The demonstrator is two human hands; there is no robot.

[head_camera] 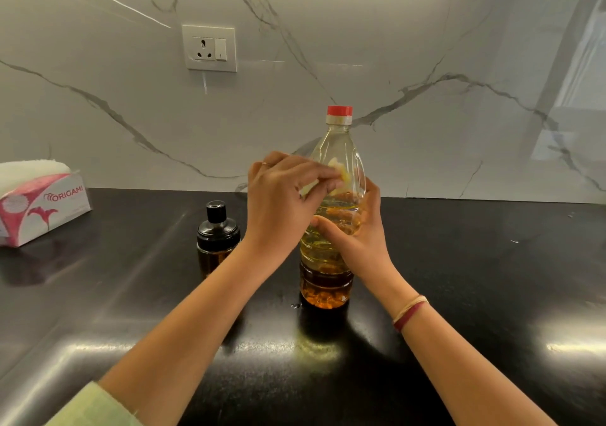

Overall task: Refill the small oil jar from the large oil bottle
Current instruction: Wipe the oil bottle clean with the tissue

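One camera sits on the person's head (a wide view). It looks forward and down at the black counter (pixel 475 261), with the large oil bottle (pixel 337 150) near and the marble wall (pixel 410 32) straight ahead.

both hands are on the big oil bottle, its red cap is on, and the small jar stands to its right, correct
No: the head view shows the small jar standing left of the big oil bottle. The left hand and right hand do hold it, red cap on.
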